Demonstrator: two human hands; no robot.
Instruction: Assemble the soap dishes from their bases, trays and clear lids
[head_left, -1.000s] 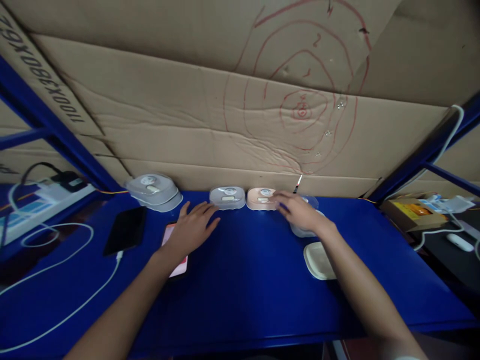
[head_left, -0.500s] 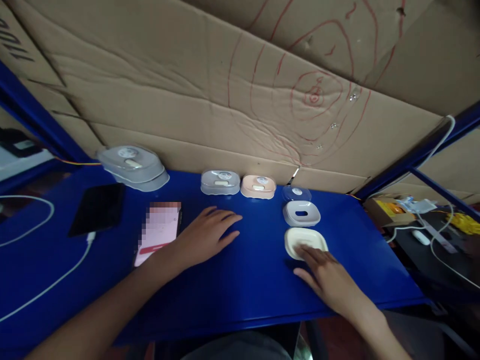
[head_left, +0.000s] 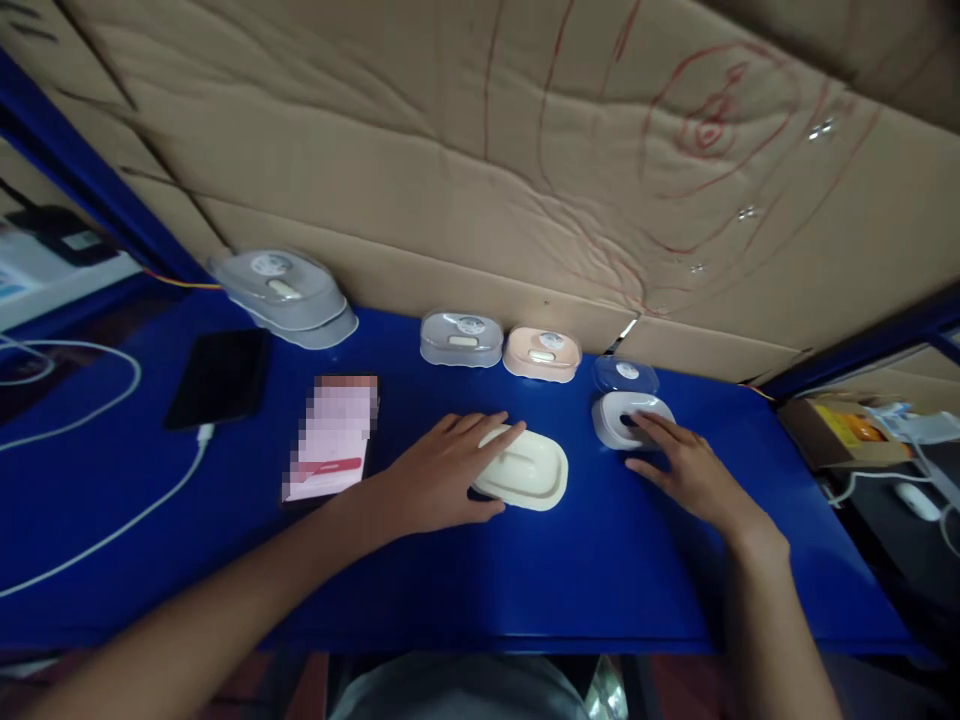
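My left hand (head_left: 442, 475) rests on the left end of a cream oval tray (head_left: 529, 470) in the middle of the blue table (head_left: 525, 570), fingers spread over its rim. My right hand (head_left: 690, 470) reaches to a white oval insert with a slot (head_left: 622, 415), fingertips touching its top, fingers apart. Just behind the insert lies a clear lid (head_left: 625, 374). Two closed boxes stand by the cardboard wall: a grey one (head_left: 460, 338) and a peach one (head_left: 541, 353).
A stack of clear-lidded grey cases (head_left: 285, 292) sits at the back left. A lit phone (head_left: 334, 437) and a dark phone (head_left: 219, 378) on a white cable (head_left: 112, 535) lie left of my hand. Cardboard wall (head_left: 480, 170) behind; cluttered boxes and cables at right.
The cream tray has moved from the right to the table's middle, now under my left hand. My right hand left it and went up to the white insert.
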